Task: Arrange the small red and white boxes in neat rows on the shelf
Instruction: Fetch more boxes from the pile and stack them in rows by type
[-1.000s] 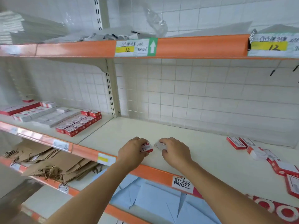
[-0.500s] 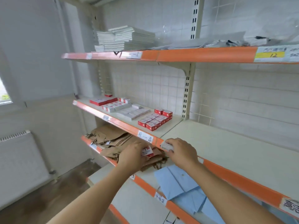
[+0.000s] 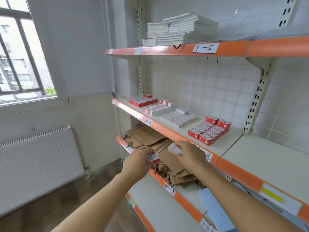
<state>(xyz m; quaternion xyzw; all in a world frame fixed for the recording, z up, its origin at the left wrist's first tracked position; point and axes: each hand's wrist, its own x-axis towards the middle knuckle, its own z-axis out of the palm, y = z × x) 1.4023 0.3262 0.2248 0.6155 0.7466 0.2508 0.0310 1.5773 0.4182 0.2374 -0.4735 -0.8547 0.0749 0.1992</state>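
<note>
Each hand grips one small box – left hand [image 3: 139, 159], right hand [image 3: 190, 152] – rows of boxes [image 3: 209, 131] sit up-right, nearer the right.

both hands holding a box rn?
Yes, the left hand grips a red and white box and the right hand grips a white one.

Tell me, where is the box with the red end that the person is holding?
In the head view the red-ended box is pinched in the left hand, low in the middle, in front of the brown paper bags and just left of the right hand.
</note>
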